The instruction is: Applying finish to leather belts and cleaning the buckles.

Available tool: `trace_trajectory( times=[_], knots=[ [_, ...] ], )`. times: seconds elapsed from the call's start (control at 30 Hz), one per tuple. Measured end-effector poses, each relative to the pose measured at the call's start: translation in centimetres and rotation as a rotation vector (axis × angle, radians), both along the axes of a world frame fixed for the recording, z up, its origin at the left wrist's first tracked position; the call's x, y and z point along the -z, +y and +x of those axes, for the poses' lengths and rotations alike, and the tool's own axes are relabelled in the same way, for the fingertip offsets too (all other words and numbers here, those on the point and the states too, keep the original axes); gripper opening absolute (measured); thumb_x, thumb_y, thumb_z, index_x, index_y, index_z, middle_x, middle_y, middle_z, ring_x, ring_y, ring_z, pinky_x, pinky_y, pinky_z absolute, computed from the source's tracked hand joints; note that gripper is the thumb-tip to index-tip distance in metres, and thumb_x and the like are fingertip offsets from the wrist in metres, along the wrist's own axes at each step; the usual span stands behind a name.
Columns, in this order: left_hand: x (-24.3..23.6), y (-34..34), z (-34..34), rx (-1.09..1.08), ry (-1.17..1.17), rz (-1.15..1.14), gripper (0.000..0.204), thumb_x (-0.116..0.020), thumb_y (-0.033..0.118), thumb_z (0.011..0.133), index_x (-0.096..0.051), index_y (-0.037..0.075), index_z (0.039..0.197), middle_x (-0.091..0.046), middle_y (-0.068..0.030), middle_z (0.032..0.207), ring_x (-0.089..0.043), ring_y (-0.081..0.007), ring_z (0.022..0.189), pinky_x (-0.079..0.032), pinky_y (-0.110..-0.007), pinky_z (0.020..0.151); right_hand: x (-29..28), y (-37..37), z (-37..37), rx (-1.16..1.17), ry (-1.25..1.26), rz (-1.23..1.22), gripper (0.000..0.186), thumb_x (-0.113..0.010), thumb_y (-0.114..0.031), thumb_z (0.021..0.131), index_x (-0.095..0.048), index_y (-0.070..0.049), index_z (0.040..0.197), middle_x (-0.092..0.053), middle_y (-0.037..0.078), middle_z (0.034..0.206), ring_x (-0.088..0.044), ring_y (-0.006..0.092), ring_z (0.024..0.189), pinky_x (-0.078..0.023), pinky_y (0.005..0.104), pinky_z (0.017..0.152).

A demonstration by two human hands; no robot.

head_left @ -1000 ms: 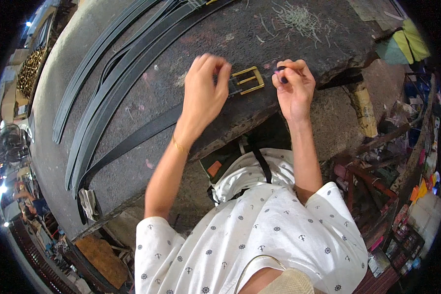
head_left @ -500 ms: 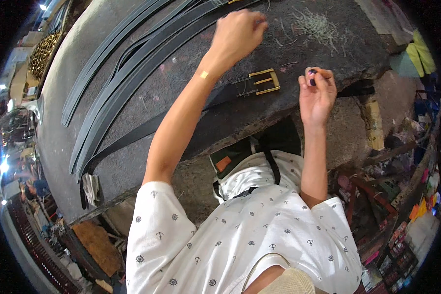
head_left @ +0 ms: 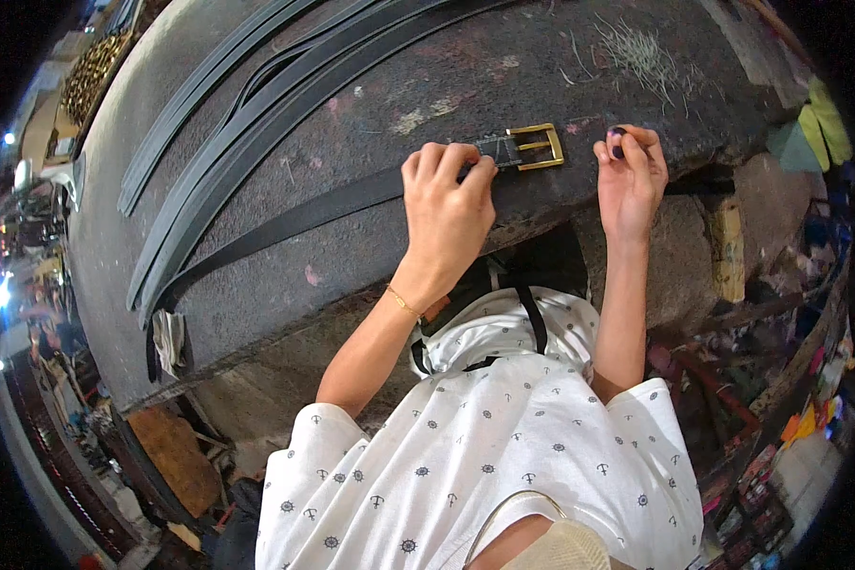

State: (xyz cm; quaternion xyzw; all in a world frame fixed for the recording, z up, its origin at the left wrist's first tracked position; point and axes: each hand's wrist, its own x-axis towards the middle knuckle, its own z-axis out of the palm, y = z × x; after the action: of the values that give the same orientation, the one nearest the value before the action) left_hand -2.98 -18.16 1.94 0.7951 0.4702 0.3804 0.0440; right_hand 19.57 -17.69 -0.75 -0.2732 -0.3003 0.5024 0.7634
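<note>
A black leather belt (head_left: pixel 299 214) lies across the dark worktop, its gold-coloured frame buckle (head_left: pixel 536 147) toward the right end. My left hand (head_left: pixel 449 204) is on the belt just left of the buckle, its fingers curled and closed over the strap. Something dark shows between thumb and forefinger there; whether it is part of the belt I cannot make out. My right hand (head_left: pixel 634 180) is raised to the right of the buckle, apart from it. Its fingers pinch a small dark, purplish piece (head_left: pixel 618 142), too small to name.
Several dark straps (head_left: pixel 195 214) lie in long curves across the worktop (head_left: pixel 380 114) at the left and back. A heap of cut thread ends (head_left: pixel 641 59) sits at the back right. A pale cloth scrap (head_left: pixel 169 342) hangs at the front left edge; yellow-green cloth (head_left: pixel 822 122) is far right.
My left hand has come down from the far straps to the belt near the buckle and closed on it. The right hand keeps its pinch, shifting only slightly.
</note>
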Motion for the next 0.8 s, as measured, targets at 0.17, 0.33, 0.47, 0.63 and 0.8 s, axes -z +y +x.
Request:
trace_trajectory(
  times=[0.17, 0.33, 0.47, 0.63, 0.8],
  knots=[
    [0.0, -0.2, 1.2, -0.050, -0.057, -0.069, 0.009, -0.073, 0.006, 0.076, -0.070, 0.003, 0.084, -0.062, -0.0073, 0.089, -0.057, -0.0275, 0.087, -0.044, -0.042, 0.082, 0.1, 0.0, 0.8, -0.047, -0.012, -0.006, 0.010, -0.058, -0.001, 0.096, -0.065, -0.002, 0.104, -0.066, 0.008, 0.092, -0.060, 0.0134, 0.085, -0.043, 0.0324, 0.073],
    [-0.1, -0.1, 1.5, -0.115, 0.050, -0.074, 0.008, -0.067, 0.009, 0.079, -0.063, 0.001, 0.079, -0.057, -0.0101, 0.088, -0.056, -0.0279, 0.089, -0.042, -0.044, 0.083, -0.6, 0.3, 0.0, 0.001, -0.111, -0.094, 0.008, -0.059, -0.002, 0.096, -0.064, -0.002, 0.103, -0.062, 0.006, 0.088, -0.054, 0.0120, 0.082, -0.041, 0.0305, 0.072],
    [-1.1, -0.7, 1.7, -0.081, 0.229, -0.110, 0.016, -0.067, 0.006, 0.070, -0.064, -0.001, 0.084, -0.054, -0.0138, 0.093, -0.053, -0.0290, 0.094, -0.041, -0.046, 0.085, -0.7, 0.4, -0.1, -0.019, -0.159, -0.080, 0.008, -0.059, -0.003, 0.097, -0.064, -0.002, 0.103, -0.062, 0.006, 0.088, -0.053, 0.0112, 0.081, -0.042, 0.0305, 0.072],
    [-1.6, -0.4, 2.1, -0.054, 0.310, -0.143, 0.019, -0.067, 0.005, 0.070, -0.062, -0.003, 0.087, -0.053, -0.0152, 0.092, -0.051, -0.0298, 0.094, -0.040, -0.046, 0.081, -0.7, 0.5, -0.4, 0.045, -0.182, -0.122, 0.008, -0.060, -0.004, 0.097, -0.064, -0.001, 0.103, -0.063, 0.006, 0.088, -0.052, 0.0098, 0.077, -0.043, 0.0310, 0.073],
    [-0.4, 0.0, 2.0, -0.012, 0.169, -0.209, 0.019, -0.066, 0.003, 0.074, -0.060, -0.007, 0.090, -0.051, -0.0194, 0.098, -0.048, -0.0321, 0.094, -0.038, -0.044, 0.079, -1.7, 0.6, -2.0, 0.066, -0.280, -0.143, 0.008, -0.062, -0.003, 0.096, -0.063, 0.000, 0.103, -0.064, 0.006, 0.089, -0.054, 0.0093, 0.073, -0.046, 0.0279, 0.066]
  ],
)
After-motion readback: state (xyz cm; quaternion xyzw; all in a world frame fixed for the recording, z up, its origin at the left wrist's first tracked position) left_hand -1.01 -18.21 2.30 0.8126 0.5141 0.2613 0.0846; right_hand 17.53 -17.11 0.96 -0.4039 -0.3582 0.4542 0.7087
